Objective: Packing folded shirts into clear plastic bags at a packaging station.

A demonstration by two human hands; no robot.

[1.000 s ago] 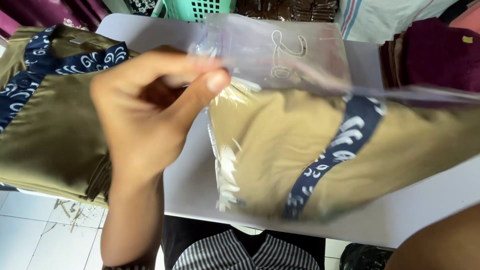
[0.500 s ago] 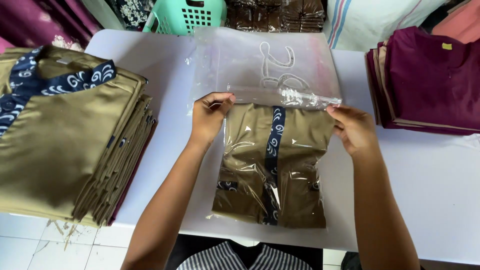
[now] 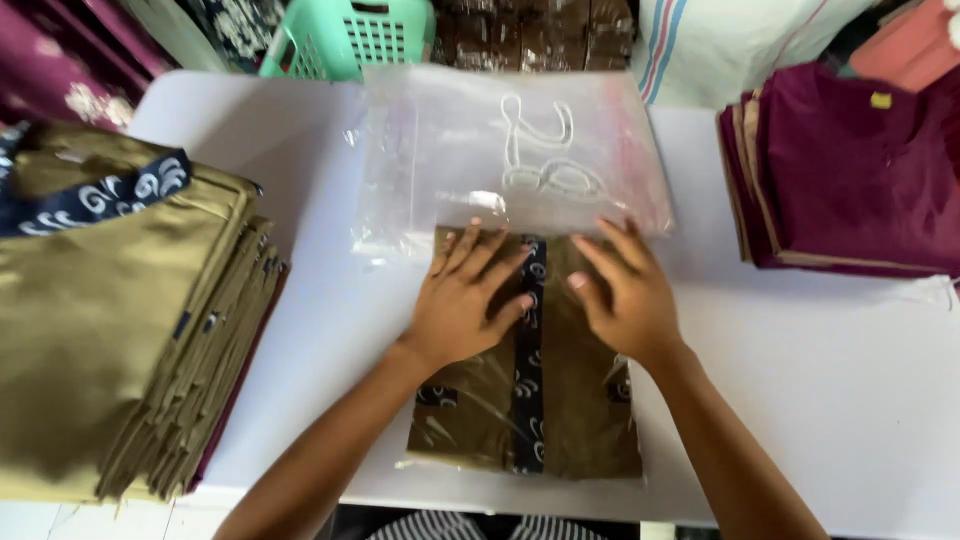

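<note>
**Folded shirt lies in its bag, flap not yet closed**

The fingers [image 3: 478,250] of the left hand [image 3: 468,300] are spread open and laid flat on the plastic bag [image 3: 520,190]; nothing is gripped. The right hand [image 3: 625,290] is placed just beside it, at 3 o'clock from it, also open and flat, with the palm pressed down. Under both palms the folded olive shirt [image 3: 480,400] is seen, with a dark blue patterned band down its middle. The shirt is already inside the clear bag, at the near edge of the white table [image 3: 820,370].

As a judgement, the insertion is done and the air is being pressed out. The open flap of the bag, at 12 o'clock from the hands, is not yet folded over; the sealing seems to remain.

On this flap a white handwritten mark is visible, and a thin pink strip runs along its right edge. At 9 o'clock a stack of olive shirts [image 3: 110,330] is kept, unbagged. At 2 o'clock a stack of maroon shirts [image 3: 850,170] lies, with a small yellow tag on top. At 11 o'clock a green basket [image 3: 350,35] stands.
</note>
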